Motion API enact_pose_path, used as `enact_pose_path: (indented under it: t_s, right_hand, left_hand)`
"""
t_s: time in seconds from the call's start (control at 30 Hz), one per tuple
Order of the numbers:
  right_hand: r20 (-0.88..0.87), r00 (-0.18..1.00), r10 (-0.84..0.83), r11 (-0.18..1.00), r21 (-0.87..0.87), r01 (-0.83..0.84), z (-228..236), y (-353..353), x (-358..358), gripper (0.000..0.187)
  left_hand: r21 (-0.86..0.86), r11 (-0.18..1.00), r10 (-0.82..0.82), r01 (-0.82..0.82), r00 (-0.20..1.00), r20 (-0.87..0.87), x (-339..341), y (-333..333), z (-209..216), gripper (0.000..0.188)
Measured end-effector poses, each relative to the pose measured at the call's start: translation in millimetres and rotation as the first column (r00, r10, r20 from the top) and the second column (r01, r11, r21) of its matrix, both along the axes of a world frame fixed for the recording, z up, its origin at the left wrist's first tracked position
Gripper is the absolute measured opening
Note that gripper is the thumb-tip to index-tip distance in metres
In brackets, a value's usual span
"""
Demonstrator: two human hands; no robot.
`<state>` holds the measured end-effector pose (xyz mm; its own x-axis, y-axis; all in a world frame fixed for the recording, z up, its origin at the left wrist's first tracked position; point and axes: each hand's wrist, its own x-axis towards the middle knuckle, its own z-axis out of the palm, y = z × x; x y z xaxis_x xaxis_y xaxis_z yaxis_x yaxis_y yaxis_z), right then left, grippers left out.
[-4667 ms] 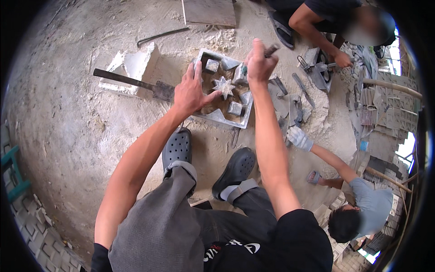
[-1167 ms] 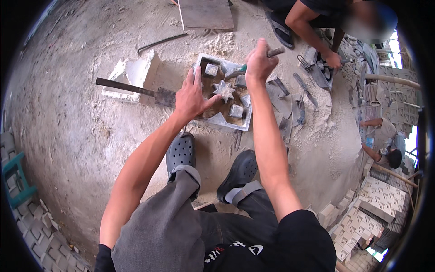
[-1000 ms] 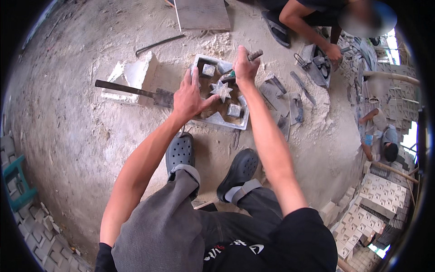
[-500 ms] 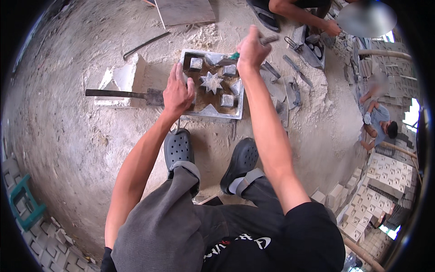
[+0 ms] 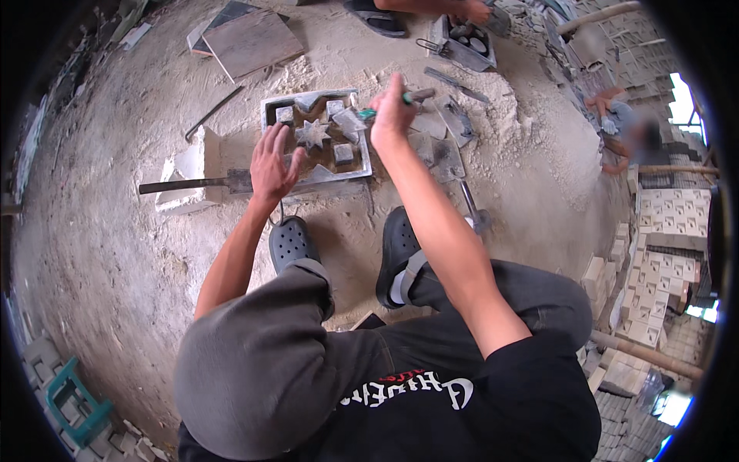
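Note:
A shallow metal mould [image 5: 331, 182] lies on the dusty ground in front of me, holding an eight-pointed star [image 5: 313, 135] and several cube blocks [image 5: 343, 154] with brown grit between them. My right hand [image 5: 391, 115] is closed round the handle of a small trowel with green wrapping; its grey blade [image 5: 350, 122] hangs over the mould's right part. Whether the blade touches anything I cannot tell. Fingers apart, my left hand [image 5: 273, 165] is at the mould's left edge and grips nothing. Beside it, a long-handled flat tool [image 5: 181, 185] rests across a broken white block [image 5: 192, 202].
Flat tools [image 5: 456, 119] and a hammer [image 5: 471, 202] lie right of the mould beside pale powder [image 5: 504, 131]. Farther off are a wooden board [image 5: 254, 46], a dark bar [image 5: 214, 112] and a co-worker's hand [image 5: 477, 11]. A teal stool [image 5: 73, 400] stands lower left; patterned blocks [image 5: 673, 219] are stacked right.
My view has shifted. My right hand has brought the trowel from the mould's upper right edge inward over it. My left hand's fingers have spread and slid back toward the mould's left edge.

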<state>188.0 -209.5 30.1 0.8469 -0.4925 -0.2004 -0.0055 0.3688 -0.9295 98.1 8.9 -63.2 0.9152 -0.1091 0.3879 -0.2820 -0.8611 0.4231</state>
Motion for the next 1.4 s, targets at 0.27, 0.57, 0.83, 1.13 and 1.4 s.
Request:
enact_pose_path:
  t_s: [0.27, 0.57, 0.83, 1.13, 1.4]
  right_hand:
    - [-0.352, 0.804, -0.479, 0.8, 0.201, 0.565, 5.6, -106.4, -48.9, 0.047]
    - [-0.451, 0.79, -0.415, 0.752, 0.318, 0.577, -124.7, -166.8, -103.3, 0.043]
    - [-0.647, 0.711, -0.276, 0.883, 0.122, 0.454, -145.9, -205.7, -141.2, 0.036]
    - [-0.842, 0.482, 0.243, 0.949, 0.102, -0.299, -137.2, -283.5, -145.9, 0.024]
    - [-0.863, 0.379, -0.335, 0.221, -0.463, -0.858, -80.6, -281.1, -121.3, 0.035]
  left_hand:
    - [0.358, 0.852, -0.327, 0.381, 0.923, -0.205, -61.3, -5.8, 27.0, 0.087]
    - [0.336, 0.744, -0.416, 0.577, 0.795, -0.442, -44.7, 51.9, 105.6, 0.079]
    - [0.569, 0.641, -0.318, 0.514, 0.853, -0.413, -10.5, 111.8, 218.7, 0.074]
    - [0.609, 0.495, -0.448, 0.62, 0.783, -0.432, 33.6, 42.3, 235.0, 0.068]
    - [0.569, 0.347, -0.55, 0.745, 0.653, -0.52, 30.5, -2.1, 222.2, 0.061]
